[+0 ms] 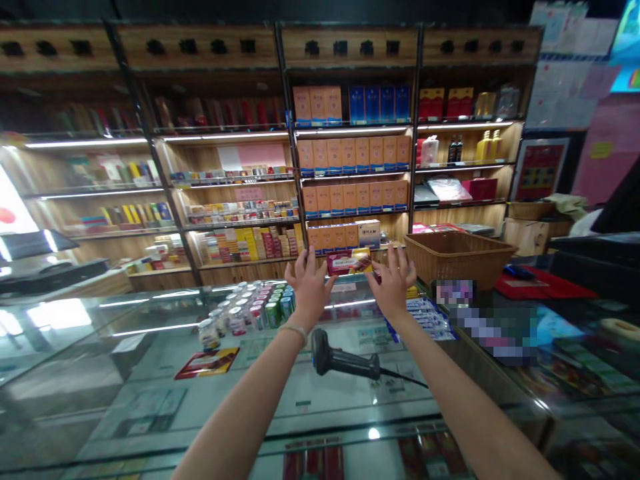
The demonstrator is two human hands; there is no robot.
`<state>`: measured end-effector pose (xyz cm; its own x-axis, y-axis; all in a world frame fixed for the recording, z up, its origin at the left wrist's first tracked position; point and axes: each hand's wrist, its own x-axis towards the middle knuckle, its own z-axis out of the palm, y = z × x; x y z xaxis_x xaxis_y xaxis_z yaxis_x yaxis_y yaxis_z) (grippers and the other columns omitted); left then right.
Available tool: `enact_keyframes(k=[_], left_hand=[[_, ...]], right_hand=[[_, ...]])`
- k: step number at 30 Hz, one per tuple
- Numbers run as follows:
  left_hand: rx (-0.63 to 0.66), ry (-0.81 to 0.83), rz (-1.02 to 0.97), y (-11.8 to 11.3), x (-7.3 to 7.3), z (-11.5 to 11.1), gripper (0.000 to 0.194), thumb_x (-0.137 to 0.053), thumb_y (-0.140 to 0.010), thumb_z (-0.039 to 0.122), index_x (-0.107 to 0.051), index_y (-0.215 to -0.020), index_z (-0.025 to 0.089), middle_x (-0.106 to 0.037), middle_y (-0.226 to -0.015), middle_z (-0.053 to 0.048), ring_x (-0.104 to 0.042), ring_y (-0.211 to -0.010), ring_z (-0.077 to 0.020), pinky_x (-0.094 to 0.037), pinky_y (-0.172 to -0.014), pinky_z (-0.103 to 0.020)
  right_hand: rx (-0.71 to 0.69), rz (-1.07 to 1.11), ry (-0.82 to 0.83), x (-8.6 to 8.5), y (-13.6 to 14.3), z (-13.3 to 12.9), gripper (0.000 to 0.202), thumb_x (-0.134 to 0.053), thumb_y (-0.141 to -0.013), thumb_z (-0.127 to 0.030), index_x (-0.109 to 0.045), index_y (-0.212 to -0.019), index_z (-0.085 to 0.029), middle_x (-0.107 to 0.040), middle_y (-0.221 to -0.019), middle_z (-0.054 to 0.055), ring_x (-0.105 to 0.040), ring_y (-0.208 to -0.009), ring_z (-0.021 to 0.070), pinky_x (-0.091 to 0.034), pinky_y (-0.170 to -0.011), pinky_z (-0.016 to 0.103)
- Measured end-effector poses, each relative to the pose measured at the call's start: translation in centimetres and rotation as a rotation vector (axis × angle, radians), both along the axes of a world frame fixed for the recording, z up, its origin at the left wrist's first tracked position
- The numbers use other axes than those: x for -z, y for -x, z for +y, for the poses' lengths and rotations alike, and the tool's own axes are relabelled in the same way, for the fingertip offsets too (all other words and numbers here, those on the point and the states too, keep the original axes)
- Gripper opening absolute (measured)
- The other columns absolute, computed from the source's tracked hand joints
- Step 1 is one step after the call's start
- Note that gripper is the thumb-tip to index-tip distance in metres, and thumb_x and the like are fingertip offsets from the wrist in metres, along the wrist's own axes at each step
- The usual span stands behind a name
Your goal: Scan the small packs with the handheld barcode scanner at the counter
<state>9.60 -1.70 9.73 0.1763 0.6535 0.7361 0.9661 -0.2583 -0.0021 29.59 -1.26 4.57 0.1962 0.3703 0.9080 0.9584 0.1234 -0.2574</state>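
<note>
Both hands reach out over the glass counter (270, 413). Between them, near the counter's far edge, is a small dark red and yellow box (349, 262). My left hand (310, 287) is at its left end, fingers spread, the thumb close to the box. At the right end, my right hand (393, 283) has its fingers apart, with the thumb at the box's edge; whether either thumb presses on it is hard to tell. A black handheld scanner (345, 360) with a cable lies on the glass below the hands. A flat red and yellow packet (207, 363) rests to the left.
Small jars and cans (240, 313) stand left of my left hand. Blue and white packets (430, 319) lie right of my right wrist. A wicker basket (457, 257) sits at the right, near a red mat (545, 283). Stocked shelves (350, 177) line the back.
</note>
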Motion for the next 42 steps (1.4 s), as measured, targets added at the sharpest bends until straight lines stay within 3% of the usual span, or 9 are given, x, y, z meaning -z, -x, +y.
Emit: enact_keyframes(k=[3,9,22,29,35,42], left_hand=[[0.001,-0.028,-0.021,2.4,0.6,-0.4,0.038,-0.062,-0.093,0.045,-0.068,-0.127,0.03,-0.026,-0.169,-0.006,-0.022,-0.155,-0.0355,-0.01,-0.122,-0.061],[0.082,-0.243,-0.078,5.9,2.5,0.0,0.03,-0.065,-0.092,0.041,-0.073,-0.117,0.027,-0.042,-0.161,-0.013,-0.036,-0.149,-0.037,-0.017,-0.118,-0.065],[0.086,-0.259,-0.171,8.0,7.4,1.4,0.034,-0.065,-0.093,0.042,-0.073,-0.122,0.028,-0.047,-0.158,-0.014,-0.039,-0.147,-0.0381,-0.019,-0.117,-0.064],[0.066,-0.225,-0.178,8.8,8.2,1.5,0.035,-0.065,-0.092,0.041,-0.072,-0.124,0.027,-0.044,-0.16,-0.014,-0.037,-0.148,-0.0395,-0.022,-0.116,-0.065],[0.119,-0.197,-0.177,8.7,8.4,1.2,0.034,-0.065,-0.092,0.039,-0.072,-0.124,0.028,-0.045,-0.16,-0.013,-0.037,-0.148,-0.0384,-0.022,-0.117,-0.064],[0.107,-0.16,-0.142,8.5,8.3,0.7,0.035,-0.063,-0.093,0.039,-0.071,-0.125,0.028,-0.043,-0.161,-0.014,-0.036,-0.148,-0.038,-0.018,-0.119,-0.065]], right_hand=[[-0.059,0.051,-0.024,0.6,2.4,0.0,0.029,-0.055,-0.097,-0.041,-0.074,-0.111,-0.024,-0.04,-0.163,0.012,-0.027,-0.152,0.0315,-0.016,-0.119,0.062],[-0.143,0.077,-0.071,1.7,5.4,0.0,0.023,-0.058,-0.096,-0.036,-0.073,-0.109,-0.024,-0.043,-0.161,0.011,-0.031,-0.151,0.0321,-0.022,-0.115,0.064],[-0.255,0.14,0.022,4.9,7.7,0.8,0.023,-0.057,-0.095,-0.034,-0.073,-0.107,-0.023,-0.052,-0.154,0.014,-0.036,-0.147,0.0324,-0.027,-0.113,0.062],[-0.442,0.455,0.112,5.0,8.2,0.7,0.029,-0.061,-0.089,-0.05,-0.074,-0.096,-0.024,-0.057,-0.148,0.013,-0.042,-0.14,0.0344,-0.029,-0.113,0.064],[-0.648,0.679,0.209,4.4,7.5,0.5,0.036,-0.066,-0.081,-0.058,-0.074,-0.086,-0.023,-0.064,-0.14,0.014,-0.044,-0.141,0.0338,-0.028,-0.119,0.056],[-0.612,0.625,0.212,4.0,7.2,0.0,0.033,-0.066,-0.082,-0.056,-0.073,-0.08,-0.024,-0.066,-0.137,0.012,-0.044,-0.139,0.0323,-0.026,-0.12,0.055]])
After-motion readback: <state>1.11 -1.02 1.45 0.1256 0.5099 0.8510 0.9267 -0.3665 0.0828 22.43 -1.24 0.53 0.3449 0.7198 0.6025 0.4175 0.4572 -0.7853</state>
